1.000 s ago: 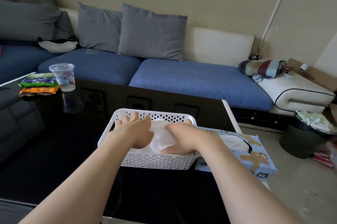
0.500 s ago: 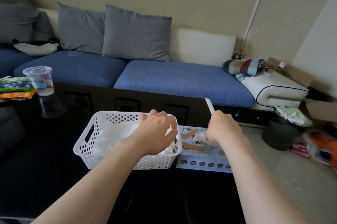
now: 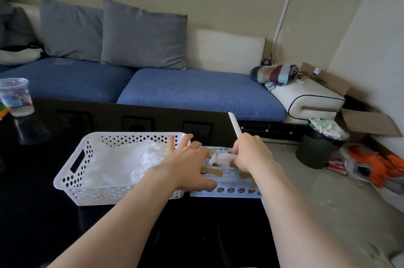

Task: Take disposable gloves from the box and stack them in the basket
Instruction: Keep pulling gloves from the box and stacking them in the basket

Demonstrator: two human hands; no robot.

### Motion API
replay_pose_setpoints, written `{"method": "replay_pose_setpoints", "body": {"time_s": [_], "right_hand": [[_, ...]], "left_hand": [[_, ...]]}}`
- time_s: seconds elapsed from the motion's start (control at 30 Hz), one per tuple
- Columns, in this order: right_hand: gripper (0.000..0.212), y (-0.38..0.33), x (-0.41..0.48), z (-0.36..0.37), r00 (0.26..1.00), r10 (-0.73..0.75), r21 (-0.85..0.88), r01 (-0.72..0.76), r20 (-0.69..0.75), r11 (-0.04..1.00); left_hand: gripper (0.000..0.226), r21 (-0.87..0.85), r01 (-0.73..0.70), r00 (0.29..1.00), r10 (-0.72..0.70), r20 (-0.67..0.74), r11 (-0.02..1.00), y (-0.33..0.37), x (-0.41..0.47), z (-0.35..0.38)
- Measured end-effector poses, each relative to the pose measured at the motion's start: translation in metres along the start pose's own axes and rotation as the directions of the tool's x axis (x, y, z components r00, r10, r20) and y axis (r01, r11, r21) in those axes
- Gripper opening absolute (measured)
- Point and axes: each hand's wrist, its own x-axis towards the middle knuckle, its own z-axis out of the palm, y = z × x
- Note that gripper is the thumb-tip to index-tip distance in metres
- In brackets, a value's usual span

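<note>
Right of white perforated plastic basket (image 3: 72,167), pale-blue cardboard box (image 3: 227,194): right hand (image 3: 249,152) pinches crumpled white glove (image 3: 219,158); left hand (image 3: 188,163) spread flat.

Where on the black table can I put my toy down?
Bare tabletop lies between the plastic cup and the white basket, and in front of the basket's left end. Crowded on the right: the glove box sits beside the basket, left hand over both, right hand pinching a glove.
</note>
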Motion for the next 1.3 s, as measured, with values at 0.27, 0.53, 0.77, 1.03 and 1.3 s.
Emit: {"method": "replay_pose_setpoints", "body": {"time_s": [0.27,0.53,0.77,1.03,1.3], "right_hand": [[0.012,0.008,-0.007,-0.011,0.935,-0.274,0.095,0.259,0.226,0.961],[0.009,0.012,-0.007,-0.015,0.956,-0.295,0.225,0.286,0.005,0.931],[0.029,0.013,0.001,0.001,0.96,-0.272,0.122,0.279,-0.07,0.953],[0.041,0.009,-0.003,-0.001,0.981,-0.191,0.489,0.149,0.038,0.859],[0.05,0.017,0.002,0.004,0.965,-0.209,0.487,0.26,-0.158,0.834]], "left_hand": [[0.081,0.035,0.045,0.997,-0.047,0.061,0.998,0.007,0.006,0.0],[0.085,0.027,0.061,0.995,-0.063,0.081,0.998,0.006,0.004,-0.004],[0.074,0.019,0.051,0.996,-0.053,0.065,0.999,0.006,0.002,-0.004],[0.076,0.022,0.061,0.996,-0.063,0.068,0.998,0.006,0.002,-0.004],[0.075,0.005,0.067,0.995,-0.067,0.071,0.998,0.006,0.002,-0.004]]}}
